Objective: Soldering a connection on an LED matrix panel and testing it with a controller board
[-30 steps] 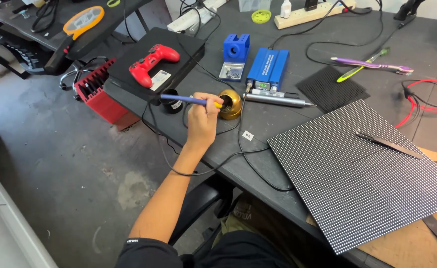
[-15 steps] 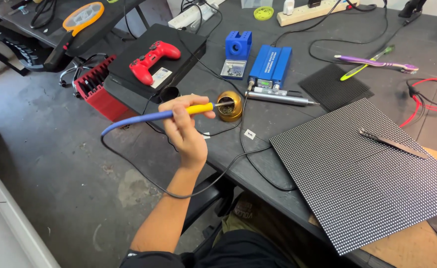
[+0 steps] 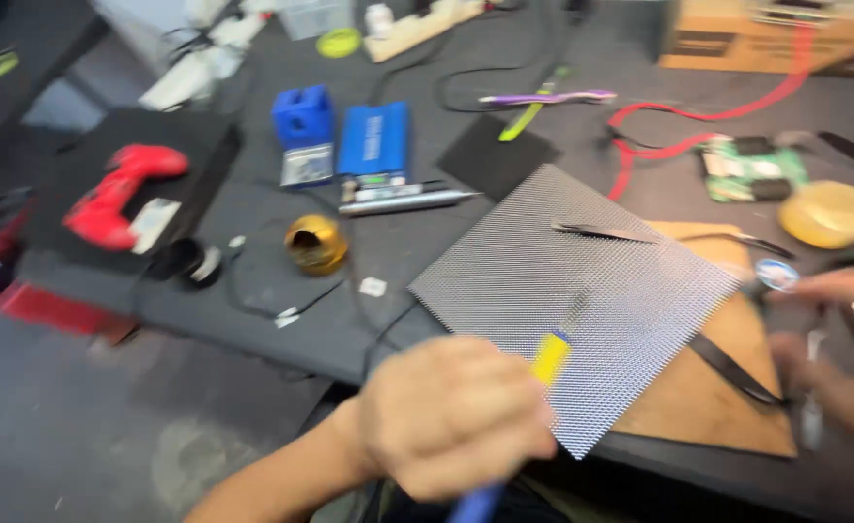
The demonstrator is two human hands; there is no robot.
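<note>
So from my feed right now: my left hand (image 3: 451, 416) is down at the bottom middle of the view, fist wrapped tight around the soldering iron (image 3: 543, 363). It's the one with the yellow collar and blue handle; the blue end pokes out under my fist and the metal tip points up and to the right. That tip sits over the lower part of the grey LED matrix panel (image 3: 582, 281), though with the motion blur I can't tell if it's actually touching the surface or just above it.

The panel lies tilted like a diamond on the dark worktop (image 3: 388, 320), its right side resting on a brown wooden board (image 3: 717, 387). A pair of dark tweezers (image 3: 606, 232) lies on the panel's upper right area.

My right hand (image 3: 834, 358) is at the far right edge, really smeared. The fingers look loosely curled near a small round blue-rimmed thing (image 3: 776, 274) and some thin metal tools, but I honestly can't tell whether it's gripping anything.

Other stuff around: the brass tip-cleaner ball (image 3: 315, 244) left of the panel, a blue box (image 3: 373, 140) and smaller blue holder (image 3: 303, 116) behind it, a red game controller (image 3: 117, 194) on a black case at the left, a green circuit board (image 3: 751, 169) with red wires up right.
</note>
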